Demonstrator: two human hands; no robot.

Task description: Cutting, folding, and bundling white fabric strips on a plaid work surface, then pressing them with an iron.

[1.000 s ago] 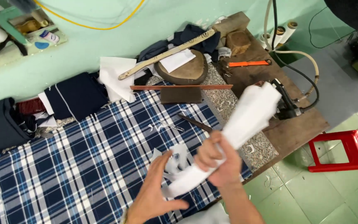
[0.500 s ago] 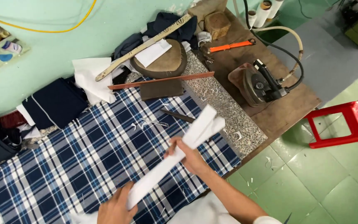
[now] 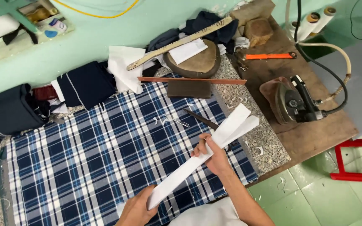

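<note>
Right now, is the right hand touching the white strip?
Touching. The head view shows the right hand wrapped around the middle of the long white strip, its fingers closed over the strip's edge, while the left hand holds the lower end.

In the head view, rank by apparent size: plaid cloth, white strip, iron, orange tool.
1. Plaid cloth, largest by far.
2. White strip, held up by the left hand and right hand, so nearness inflates it.
3. Iron.
4. Orange tool.
</note>
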